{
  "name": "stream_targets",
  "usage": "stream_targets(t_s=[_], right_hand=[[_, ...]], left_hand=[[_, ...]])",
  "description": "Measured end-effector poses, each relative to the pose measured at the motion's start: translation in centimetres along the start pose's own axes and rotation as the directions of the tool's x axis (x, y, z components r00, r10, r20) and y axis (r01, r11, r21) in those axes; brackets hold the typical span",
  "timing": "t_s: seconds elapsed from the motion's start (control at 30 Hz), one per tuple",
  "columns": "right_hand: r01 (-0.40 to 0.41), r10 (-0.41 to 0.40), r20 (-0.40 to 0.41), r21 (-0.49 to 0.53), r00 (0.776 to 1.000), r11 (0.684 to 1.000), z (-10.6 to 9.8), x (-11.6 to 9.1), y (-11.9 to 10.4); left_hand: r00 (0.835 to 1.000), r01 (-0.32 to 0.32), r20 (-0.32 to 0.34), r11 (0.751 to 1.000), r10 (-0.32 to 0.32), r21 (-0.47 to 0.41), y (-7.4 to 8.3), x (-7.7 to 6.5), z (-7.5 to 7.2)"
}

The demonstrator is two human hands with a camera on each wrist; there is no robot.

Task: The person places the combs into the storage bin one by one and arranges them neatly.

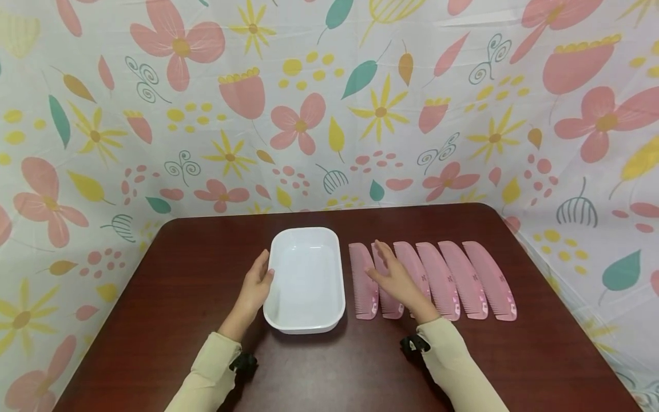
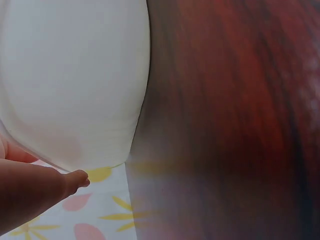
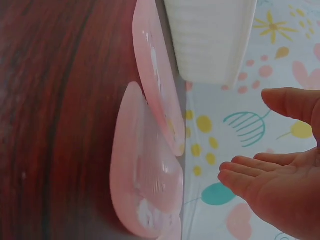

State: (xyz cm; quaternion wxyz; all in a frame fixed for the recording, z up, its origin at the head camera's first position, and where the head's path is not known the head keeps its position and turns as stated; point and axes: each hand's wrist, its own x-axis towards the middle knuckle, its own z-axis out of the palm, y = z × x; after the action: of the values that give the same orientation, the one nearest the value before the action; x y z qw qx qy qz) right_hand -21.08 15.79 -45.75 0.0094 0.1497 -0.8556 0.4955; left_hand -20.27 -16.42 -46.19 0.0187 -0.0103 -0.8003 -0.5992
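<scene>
A white rectangular tray (image 1: 307,280) with rounded corners is on the brown table, its inside bare. At its left side my left hand (image 1: 253,288) holds the rim, the thumb by the inner edge and the fingers outside. In the left wrist view, part of that hand (image 2: 40,192) shows against the wall of the tray (image 2: 80,75). My right hand (image 1: 399,279), fingers extended and thumb apart, hovers over the left part of a row of pink combs (image 1: 364,286). It partly hides some of them. Nothing lies in its palm in the right wrist view.
Several pink combs stand side by side, slightly overlapping, the rightmost comb (image 1: 491,280) near the table's right edge. The dark wood table (image 1: 195,274) ends at a floral curtain (image 1: 329,114) behind. Black bands (image 1: 414,346) sit around both wrists.
</scene>
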Motion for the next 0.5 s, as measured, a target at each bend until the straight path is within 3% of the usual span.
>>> stream_targets(t_s=[0.3, 0.5], right_hand=[[-0.038, 0.037, 0.007, 0.048, 0.999, 0.998, 0.9, 0.9, 0.5], [-0.089, 0.088, 0.024, 0.011, 0.996, 0.996, 1.4, 1.2, 1.0]], left_hand=[[0.998, 0.059, 0.009, 0.998, -0.059, -0.029, -0.1, -0.1, -0.1], [0.998, 0.065, 0.0, 0.997, -0.065, -0.039, -0.2, -0.2, -0.1]])
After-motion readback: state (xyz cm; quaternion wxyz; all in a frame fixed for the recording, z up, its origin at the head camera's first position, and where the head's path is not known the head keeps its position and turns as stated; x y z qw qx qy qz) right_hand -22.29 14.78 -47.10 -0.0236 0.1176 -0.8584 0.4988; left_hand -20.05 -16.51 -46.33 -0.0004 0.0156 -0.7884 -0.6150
